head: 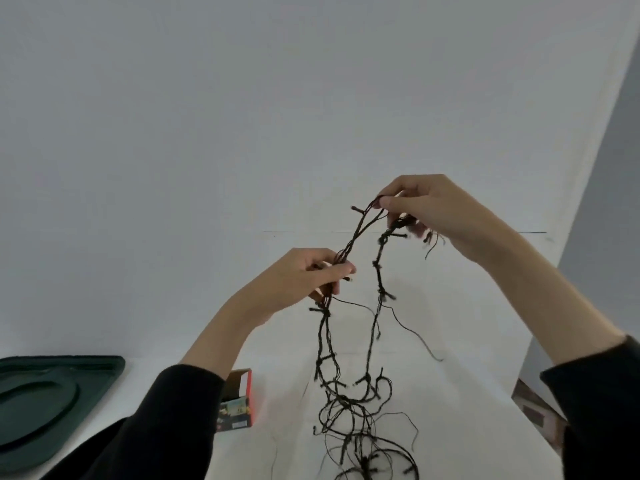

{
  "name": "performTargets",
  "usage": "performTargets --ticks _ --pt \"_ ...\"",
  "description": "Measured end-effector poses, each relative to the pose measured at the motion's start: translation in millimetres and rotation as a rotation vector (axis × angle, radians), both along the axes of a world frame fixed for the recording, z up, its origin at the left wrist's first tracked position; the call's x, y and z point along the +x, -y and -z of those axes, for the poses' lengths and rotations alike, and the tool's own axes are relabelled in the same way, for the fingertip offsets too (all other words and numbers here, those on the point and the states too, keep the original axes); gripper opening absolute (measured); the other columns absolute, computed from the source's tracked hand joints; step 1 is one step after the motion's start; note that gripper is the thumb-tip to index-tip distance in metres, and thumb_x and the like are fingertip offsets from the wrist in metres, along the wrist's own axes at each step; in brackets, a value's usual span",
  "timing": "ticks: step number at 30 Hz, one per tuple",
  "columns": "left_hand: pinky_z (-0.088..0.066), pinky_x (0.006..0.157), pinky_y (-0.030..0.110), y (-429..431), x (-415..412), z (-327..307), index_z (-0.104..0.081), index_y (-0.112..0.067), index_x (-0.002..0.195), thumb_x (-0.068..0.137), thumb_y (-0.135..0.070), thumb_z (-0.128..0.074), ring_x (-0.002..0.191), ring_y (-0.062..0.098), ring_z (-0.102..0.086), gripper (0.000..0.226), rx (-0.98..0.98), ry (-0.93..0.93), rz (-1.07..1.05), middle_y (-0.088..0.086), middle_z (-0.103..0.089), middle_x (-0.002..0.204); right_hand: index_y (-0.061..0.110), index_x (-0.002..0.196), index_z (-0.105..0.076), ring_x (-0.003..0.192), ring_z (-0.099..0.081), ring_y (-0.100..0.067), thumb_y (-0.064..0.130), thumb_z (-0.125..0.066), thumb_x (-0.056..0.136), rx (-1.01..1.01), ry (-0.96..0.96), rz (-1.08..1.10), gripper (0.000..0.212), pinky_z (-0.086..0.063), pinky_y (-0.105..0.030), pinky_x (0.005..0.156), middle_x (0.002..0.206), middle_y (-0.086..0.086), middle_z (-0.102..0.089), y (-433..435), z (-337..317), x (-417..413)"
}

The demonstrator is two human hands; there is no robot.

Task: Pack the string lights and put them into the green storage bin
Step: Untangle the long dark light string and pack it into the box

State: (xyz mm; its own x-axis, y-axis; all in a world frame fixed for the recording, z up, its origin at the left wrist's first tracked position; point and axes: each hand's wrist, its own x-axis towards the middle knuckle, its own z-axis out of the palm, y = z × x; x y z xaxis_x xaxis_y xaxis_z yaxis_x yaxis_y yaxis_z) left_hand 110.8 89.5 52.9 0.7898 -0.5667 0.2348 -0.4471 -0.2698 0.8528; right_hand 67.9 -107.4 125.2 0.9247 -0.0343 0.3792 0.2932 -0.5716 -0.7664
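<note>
Far left, on the white table (277, 358): green storage bin (52, 396), dark, cut off by the frame edge, with no strand of the lights in or on the visible part. Just right of it, near and partly behind the left sleeve: small open cardboard box (239, 400), red at the flap, printed on the side, nothing visible inside.

Centre: left hand (311, 275), raised above the table, fingers and thumb curled round a bunch of several strands of the string lights (378, 271). From that grip, one run up and right to the other hand, another straight down towards the table.

Right and higher: right hand (433, 209), thumb and fingers pinching the top of the loop, more strands and bulbs tucked under the lower fingers.

Below both hands: two long runs hanging into a loose, tangled heap on the table, near the body and well apart from the bin; thin loose ends trailing off to the right.

Judged early in the packing: only a first loop or so gathered between the hands, most of the length not yet coiled. Left to do: drawing the heap up into a tidy bundle, perhaps boxing it, then carrying it left into the bin.
</note>
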Motion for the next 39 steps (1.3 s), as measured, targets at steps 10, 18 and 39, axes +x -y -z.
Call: performTargets --ticks 10,18,39 --pt "-0.043 0.065 0.013 -11 2 -1 -0.048 -0.036 0.119 0.091 -0.025 -0.056 0.072 0.006 -0.059 0.031 0.151 0.281 -0.252 -0.011 -0.062 0.081 0.012 0.081 -0.061 0.074 -0.065 -0.021 0.012 -0.049 0.094 0.242 0.086 -0.135 0.018 -0.052 -0.035 0.079 0.076 -0.009 -0.069 -9 -9 -2" --pt "-0.058 0.067 0.028 -12 -3 -10 -0.068 -0.016 0.106 0.097 -0.023 -0.046 0.083 0.013 -0.070 0.024 -0.069 0.122 -0.136 -0.007 -0.066 0.109 0.007 0.083 -0.058 0.067 -0.063 -0.026 0.010 -0.050 0.091 0.642 0.042 -0.150 0.011 -0.056 -0.037 0.075 0.060 -0.009 -0.063 8 -18 2" --pt "-0.055 0.083 0.034 -6 -8 -40 -0.058 -0.018 0.117 0.086 -0.030 -0.062 0.083 0.015 -0.063 0.033 -0.344 -0.120 -0.085 0.002 -0.067 0.091 0.009 0.089 -0.073 0.062 -0.043 -0.016 0.004 -0.063 0.085 0.141 -0.083 -0.255 0.013 -0.042 -0.022 0.053 0.061 0.000 -0.051 21 1 -1"
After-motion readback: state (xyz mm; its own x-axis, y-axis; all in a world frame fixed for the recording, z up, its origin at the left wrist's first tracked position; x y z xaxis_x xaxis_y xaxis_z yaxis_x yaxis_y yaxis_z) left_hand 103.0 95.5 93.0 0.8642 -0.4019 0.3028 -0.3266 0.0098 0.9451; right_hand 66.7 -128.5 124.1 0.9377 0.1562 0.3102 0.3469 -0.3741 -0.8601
